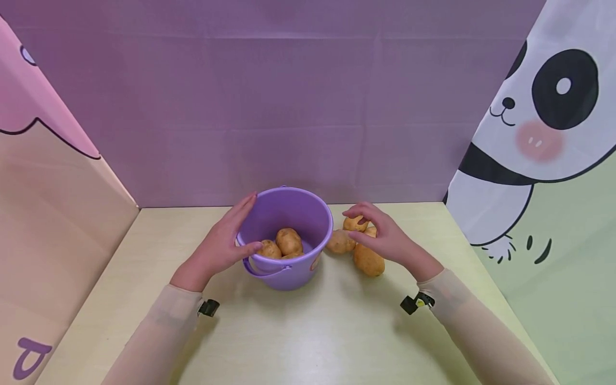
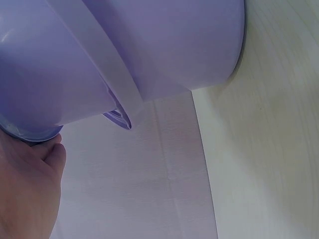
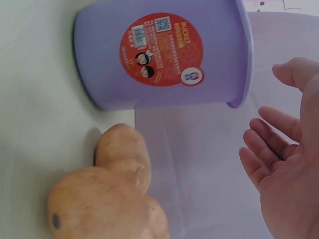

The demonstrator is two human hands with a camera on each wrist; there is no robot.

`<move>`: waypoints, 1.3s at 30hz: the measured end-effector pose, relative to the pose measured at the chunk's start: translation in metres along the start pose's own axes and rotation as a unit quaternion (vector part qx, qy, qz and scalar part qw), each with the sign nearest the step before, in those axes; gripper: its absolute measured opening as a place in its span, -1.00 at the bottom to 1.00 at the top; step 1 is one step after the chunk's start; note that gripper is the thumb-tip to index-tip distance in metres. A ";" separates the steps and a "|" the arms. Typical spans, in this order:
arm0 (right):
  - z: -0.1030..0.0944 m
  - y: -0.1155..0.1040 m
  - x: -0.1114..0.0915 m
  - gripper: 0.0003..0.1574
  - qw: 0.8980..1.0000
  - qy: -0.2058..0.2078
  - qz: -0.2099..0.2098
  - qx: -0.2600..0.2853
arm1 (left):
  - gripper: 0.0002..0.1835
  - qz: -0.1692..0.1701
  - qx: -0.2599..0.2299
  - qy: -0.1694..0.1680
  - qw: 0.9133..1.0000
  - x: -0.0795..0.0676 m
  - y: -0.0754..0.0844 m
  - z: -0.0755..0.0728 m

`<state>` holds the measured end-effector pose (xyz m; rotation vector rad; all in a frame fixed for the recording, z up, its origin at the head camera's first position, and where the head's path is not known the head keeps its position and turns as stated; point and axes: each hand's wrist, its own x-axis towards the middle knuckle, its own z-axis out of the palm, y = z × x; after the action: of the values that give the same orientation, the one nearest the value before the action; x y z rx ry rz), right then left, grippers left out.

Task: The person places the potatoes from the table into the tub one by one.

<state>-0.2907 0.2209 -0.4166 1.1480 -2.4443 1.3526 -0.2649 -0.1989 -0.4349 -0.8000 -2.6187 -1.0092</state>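
A purple bucket stands upright, with several potatoes inside. At its left side, my left hand holds the rim, the thumb reaching over the front edge and the fingers along the left edge; the left wrist view also shows this hand at the rim. My right hand hovers above a group of loose potatoes to the right of the bucket. In the right wrist view the same hand is empty, its thumb apart from its loosely bent fingers, with the potatoes below it.
Light wood table carries the bucket and the loose potatoes. Behind rises a purple backdrop, with printed panels on both sides, a panda on the right one. The bucket's handle hangs down at its front left.
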 end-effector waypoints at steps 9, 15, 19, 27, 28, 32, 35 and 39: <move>0.002 0.015 -0.020 -0.52 0.998 0.009 0.054 0.006 | 0.23 0.005 -0.002 0.002 1.000 0.000 0.001 0.000; 0.008 0.030 -0.035 -0.51 0.998 0.012 0.062 -0.024 | 0.19 0.005 0.001 0.002 1.000 0.001 0.001 0.001; 0.011 0.036 -0.044 -0.49 0.996 0.012 0.081 -0.042 | 0.17 0.003 0.002 0.004 1.000 0.001 0.000 0.002; 0.021 0.044 -0.056 -0.36 0.992 0.027 0.095 -0.085 | 0.16 0.000 0.002 0.004 1.000 0.000 0.000 0.002; 0.022 0.046 -0.057 -0.35 0.991 0.030 0.093 -0.093 | 0.16 0.000 0.003 0.004 1.000 0.000 0.000 0.002; 0.025 0.050 -0.060 -0.32 0.988 0.037 0.097 -0.117 | 0.15 0.001 0.005 0.004 1.000 0.000 0.001 0.001; 0.027 0.051 -0.062 -0.28 0.985 0.037 0.106 -0.128 | 0.16 0.003 0.007 0.004 1.000 0.000 0.001 0.001; 0.029 0.049 -0.063 -0.26 0.983 0.038 0.112 -0.140 | 0.17 0.005 0.009 0.005 1.000 0.000 0.003 0.000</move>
<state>-0.2720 0.2493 -0.4941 0.7643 -2.6616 1.0304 -0.2634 -0.1971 -0.4338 -0.8005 -2.6099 -0.9819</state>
